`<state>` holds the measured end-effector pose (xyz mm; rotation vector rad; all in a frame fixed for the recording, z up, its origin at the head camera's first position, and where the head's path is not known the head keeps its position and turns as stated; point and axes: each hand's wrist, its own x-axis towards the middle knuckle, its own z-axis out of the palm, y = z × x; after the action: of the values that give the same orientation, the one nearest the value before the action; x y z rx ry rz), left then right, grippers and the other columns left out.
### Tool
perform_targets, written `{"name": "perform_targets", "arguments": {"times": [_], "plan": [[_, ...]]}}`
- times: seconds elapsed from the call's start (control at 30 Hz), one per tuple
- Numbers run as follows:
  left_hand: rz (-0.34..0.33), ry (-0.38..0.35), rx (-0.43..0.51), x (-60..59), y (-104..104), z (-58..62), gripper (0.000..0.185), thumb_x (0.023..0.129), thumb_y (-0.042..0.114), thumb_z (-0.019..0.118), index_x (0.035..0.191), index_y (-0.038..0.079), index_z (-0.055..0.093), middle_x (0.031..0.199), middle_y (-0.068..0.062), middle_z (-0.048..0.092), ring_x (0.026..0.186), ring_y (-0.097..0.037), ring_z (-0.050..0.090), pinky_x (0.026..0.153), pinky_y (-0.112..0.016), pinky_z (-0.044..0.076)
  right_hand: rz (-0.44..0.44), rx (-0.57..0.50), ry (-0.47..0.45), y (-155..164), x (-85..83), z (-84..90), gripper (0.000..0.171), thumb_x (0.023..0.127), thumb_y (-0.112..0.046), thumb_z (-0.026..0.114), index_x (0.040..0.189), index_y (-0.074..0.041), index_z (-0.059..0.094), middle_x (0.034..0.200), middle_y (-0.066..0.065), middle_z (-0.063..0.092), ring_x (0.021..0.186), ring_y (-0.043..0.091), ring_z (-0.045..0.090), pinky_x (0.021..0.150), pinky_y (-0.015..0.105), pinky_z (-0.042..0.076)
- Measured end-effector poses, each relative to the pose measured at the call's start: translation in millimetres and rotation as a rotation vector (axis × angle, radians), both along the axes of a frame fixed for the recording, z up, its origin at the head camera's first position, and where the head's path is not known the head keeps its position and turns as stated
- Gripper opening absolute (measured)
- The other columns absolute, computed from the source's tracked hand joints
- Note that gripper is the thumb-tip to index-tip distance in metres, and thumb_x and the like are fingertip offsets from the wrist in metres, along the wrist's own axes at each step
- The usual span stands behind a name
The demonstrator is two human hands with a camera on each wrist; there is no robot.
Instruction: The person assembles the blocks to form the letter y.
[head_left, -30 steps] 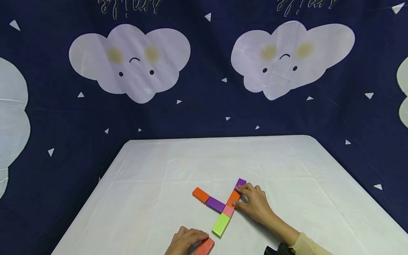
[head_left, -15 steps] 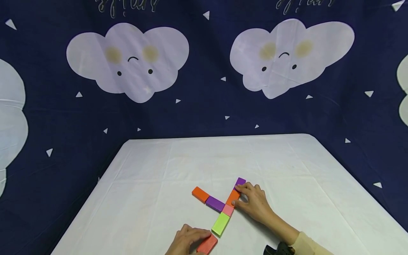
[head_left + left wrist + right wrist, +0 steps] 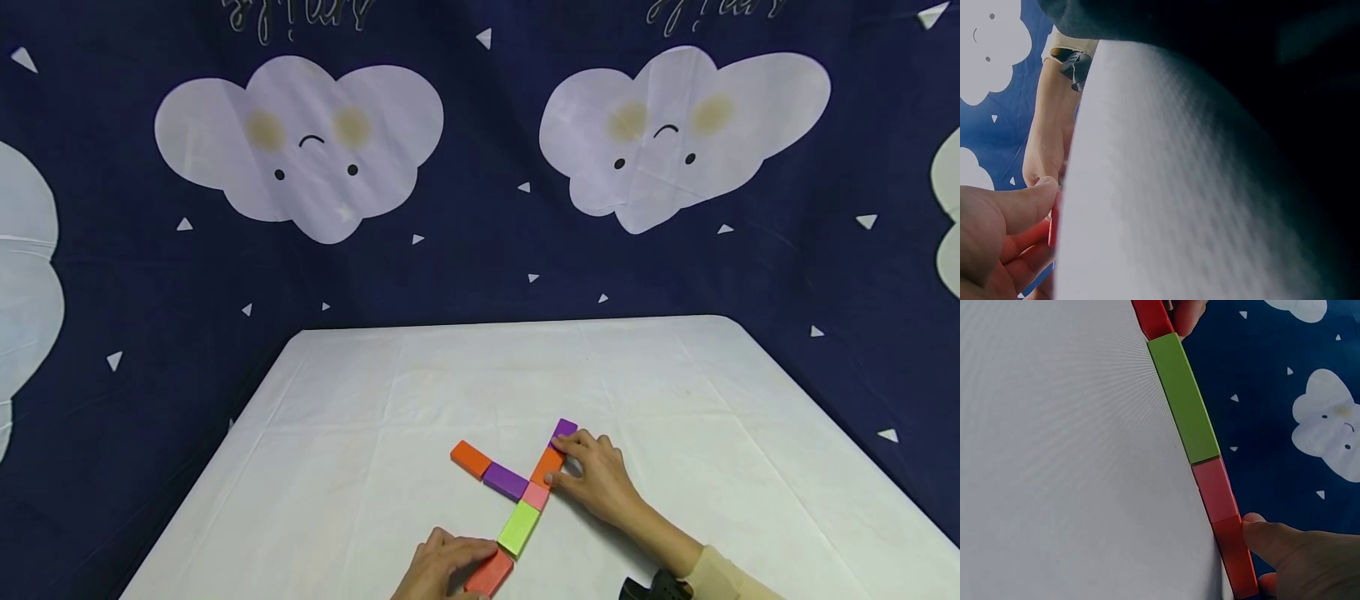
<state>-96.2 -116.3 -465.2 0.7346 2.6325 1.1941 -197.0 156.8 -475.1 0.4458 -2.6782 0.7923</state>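
The left hand [image 3: 441,567] lies low at the near edge of the table [image 3: 675,392], fingers curled round a red block [image 3: 491,572], thumb pinching its side. That block is flat, its far end touching the near end of the green block [image 3: 519,528]. The right hand [image 3: 596,479] comes in from the right of the green block, wrist on the cloth, bent fingers pressed against an orange block [image 3: 549,467] and a purple block [image 3: 566,430] beyond it. A pink block [image 3: 536,496] sits between orange and green, so the five form one slanted line. A second purple block [image 3: 505,480] and a second orange block [image 3: 471,459] branch off left from the pink one. All are flat, matte rectangles.
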Motion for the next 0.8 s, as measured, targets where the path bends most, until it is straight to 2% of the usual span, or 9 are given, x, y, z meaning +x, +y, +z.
{"name": "perform_targets", "arguments": {"times": [0.13, 0.43, 0.8], "plan": [[0.007, -0.022, 0.009, -0.2, 0.4, 0.0, 0.048, 0.079, 0.043, 0.070, 0.122, 0.021, 0.064, 0.121, -0.001, 0.066, 0.087, 0.003, 0.035, 0.067, -0.023, 0.024, -0.001, -0.001, -0.006, -0.2, 0.2, 0.3, 0.051, 0.068, -0.035, 0.080, 0.113, -0.013, 0.070, 0.106, -0.002, 0.064, 0.083, 0.010, 0.044, 0.073, 0.029, 0.031], [0.007, -0.001, 0.036, 1.5, 0.8, -1.3, 0.047, 0.080, 0.040, 0.070, 0.122, 0.020, 0.064, 0.121, -0.003, 0.066, 0.087, 0.004, 0.033, 0.067, -0.023, 0.024, 0.004, -0.004, 0.010, -0.4, 0.7, 0.4, 0.050, 0.068, -0.035, 0.081, 0.112, -0.013, 0.070, 0.106, -0.003, 0.064, 0.081, 0.009, 0.043, 0.072, 0.028, 0.030], [0.007, -0.043, 0.056, 0.4, 0.7, -0.1, 0.047, 0.079, 0.037, 0.072, 0.122, 0.020, 0.064, 0.122, -0.005, 0.065, 0.086, 0.003, 0.031, 0.068, -0.024, 0.023, 0.000, -0.008, 0.009, -0.7, 0.6, 1.4, 0.050, 0.068, -0.034, 0.081, 0.112, -0.013, 0.070, 0.106, -0.003, 0.064, 0.081, 0.009, 0.042, 0.072, 0.029, 0.030]]}}
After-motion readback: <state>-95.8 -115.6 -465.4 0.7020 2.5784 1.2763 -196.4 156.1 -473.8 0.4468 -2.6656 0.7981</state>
